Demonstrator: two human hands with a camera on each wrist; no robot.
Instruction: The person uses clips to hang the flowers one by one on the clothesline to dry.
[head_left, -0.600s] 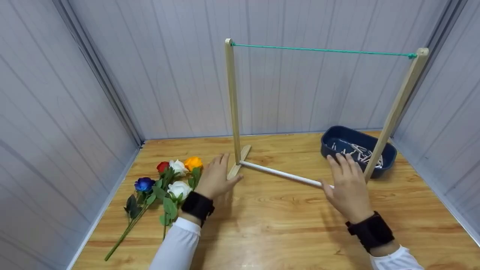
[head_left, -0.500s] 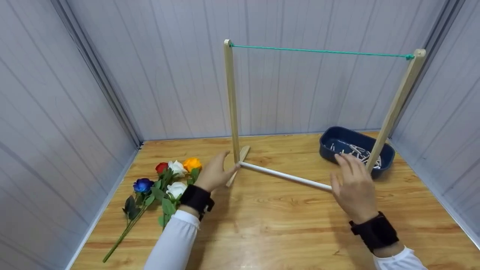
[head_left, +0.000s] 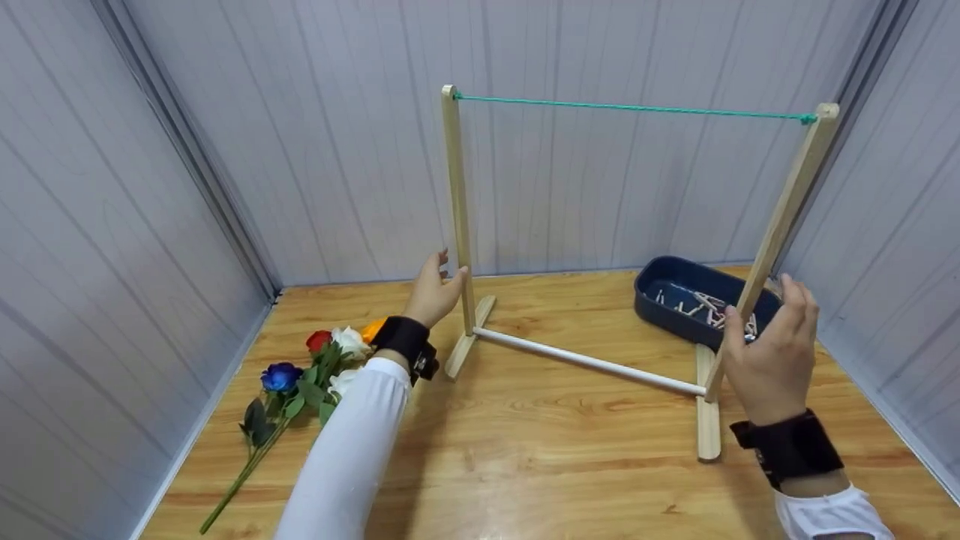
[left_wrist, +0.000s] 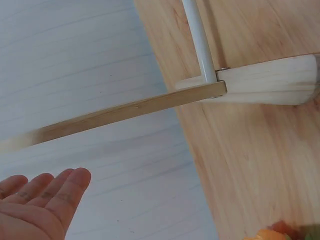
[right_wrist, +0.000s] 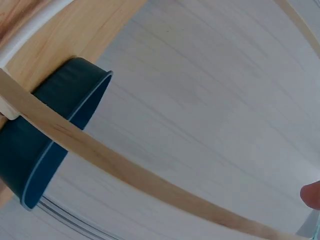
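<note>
A wooden stand has a left post (head_left: pixel 459 217), a right post (head_left: pixel 780 217), a green string (head_left: pixel 630 109) tied between their tops and a white rod (head_left: pixel 585 360) joining them low down. My left hand (head_left: pixel 433 294) is beside the left post, thumb toward it. In the left wrist view, a gap parts the fingers (left_wrist: pixel 67 192) from that post. Near the lower right post is my right hand (head_left: pixel 776 360), thumb toward the wood; whether it touches cannot be told. The right wrist view catches only one fingertip (right_wrist: pixel 311 195). Neither hand holds anything.
A dark blue tub (head_left: pixel 675 319) with several small clothespins stands behind the right post. Artificial roses, among them a blue rose (head_left: pixel 281 376) and a red rose (head_left: pixel 318 341), lie left on the wooden table (head_left: pixel 540 465). Grey panel walls (head_left: pixel 360 150) enclose the table.
My left hand has risen along the left post, away from its foot. The right hand has moved rightward to the outer side of the right post, uncovering the right foot.
</note>
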